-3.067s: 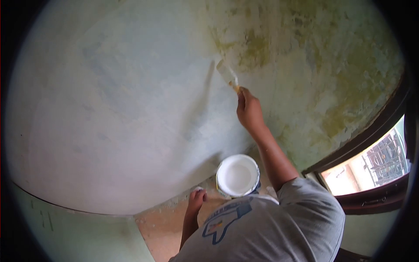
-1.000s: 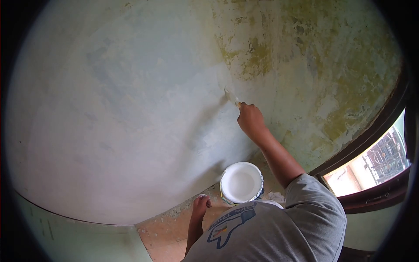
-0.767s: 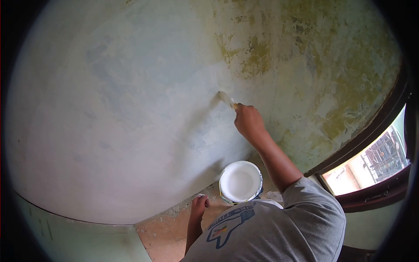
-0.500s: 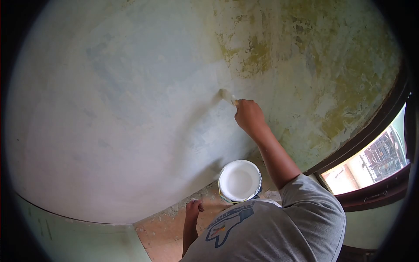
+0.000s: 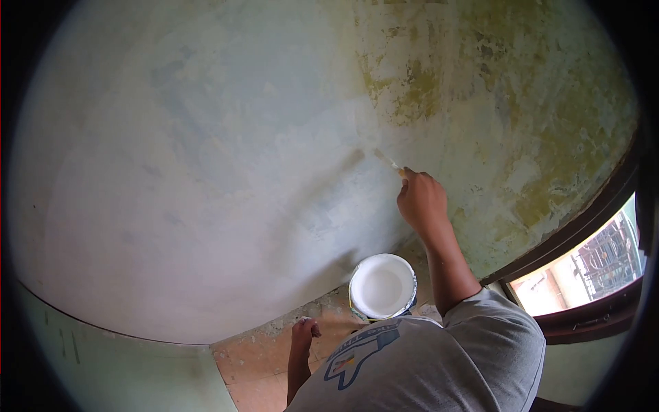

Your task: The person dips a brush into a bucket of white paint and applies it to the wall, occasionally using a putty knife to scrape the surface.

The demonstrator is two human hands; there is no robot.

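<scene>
My right hand (image 5: 421,196) is wrapped round the handle of a paint brush (image 5: 391,163), whose bristles point up and left at the wall (image 5: 226,151). White paint covers the left part of that wall, while the right part shows patchy green and yellow. Below the brush stands a white bucket (image 5: 383,287) with white paint inside. My left hand (image 5: 304,328) hangs low, left of the bucket, with its fingers curled; whether it holds anything is too small to tell.
At the right is a window (image 5: 583,264) in a dark frame, with a metal grille beyond the opening. A reddish tiled floor (image 5: 257,364) lies below. Another pale green wall (image 5: 123,378) is at the lower left.
My right hand and the brush have moved right and slightly down, and the brush is farther from its shadow. The view has shifted slightly. My left hand looks unchanged.
</scene>
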